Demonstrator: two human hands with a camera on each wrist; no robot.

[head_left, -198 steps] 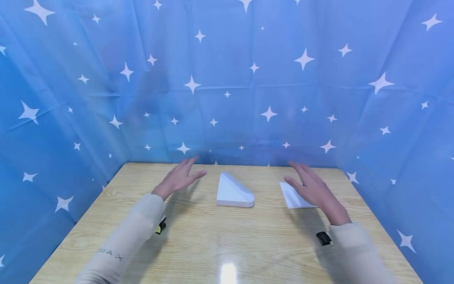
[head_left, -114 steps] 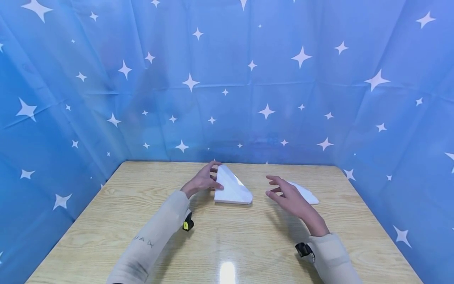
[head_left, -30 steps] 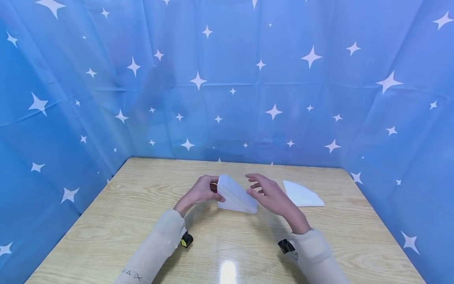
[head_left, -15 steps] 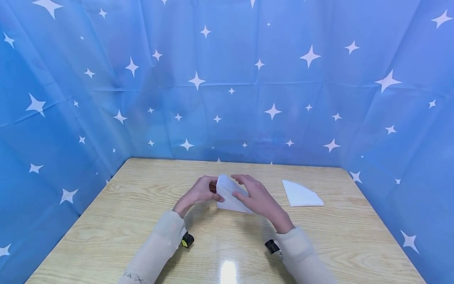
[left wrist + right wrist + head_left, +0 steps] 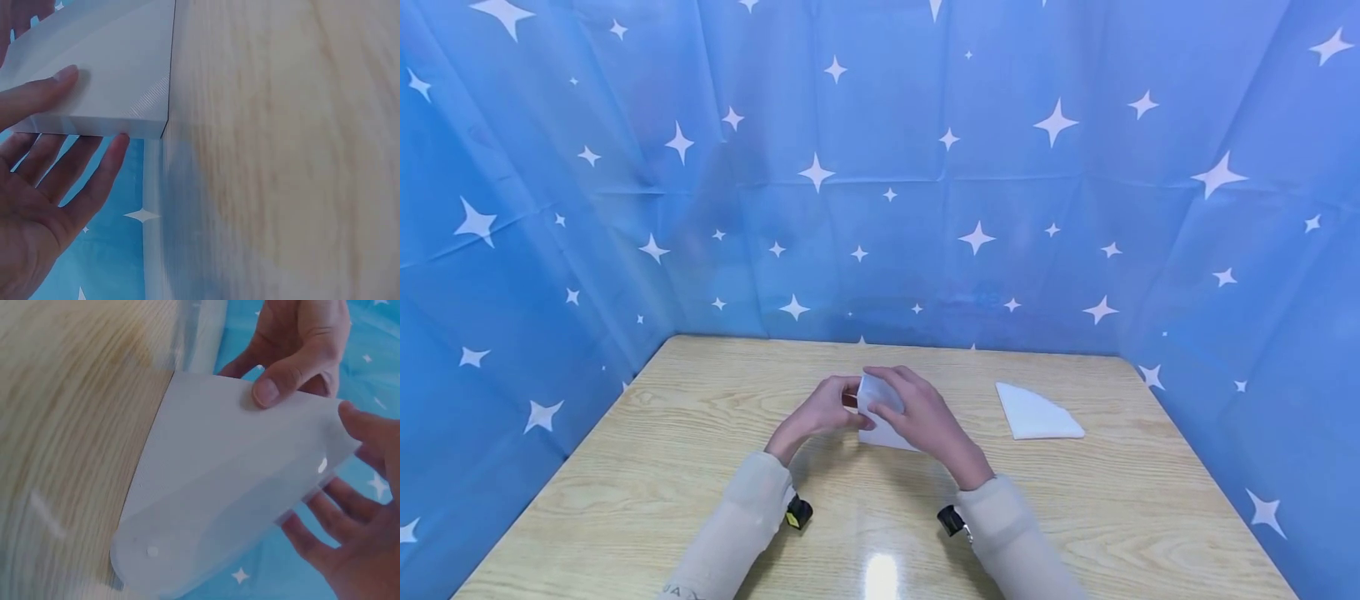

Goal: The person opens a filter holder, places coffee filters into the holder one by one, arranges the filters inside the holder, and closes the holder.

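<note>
A white wedge-shaped box with a translucent cover along its slanted side stands on one edge on the table, between both hands. My left hand grips its left side, thumb on the near face and fingertips behind; the left wrist view shows the same hand on the box. Over the slanted side lies my right hand, its thumb and fingers on the upper part. The right wrist view shows the right hand at the narrow upper end of the box, and the left thumb on its face.
On the wooden table, a flat white fan-shaped piece lies to the right of the hands. Blue curtains with white stars hang behind the table and along both sides.
The box has been tipped up from lying flat, with my left hand gripping it. My right hand has moved left from beside the fan-shaped piece and now holds the box's slanted side.
</note>
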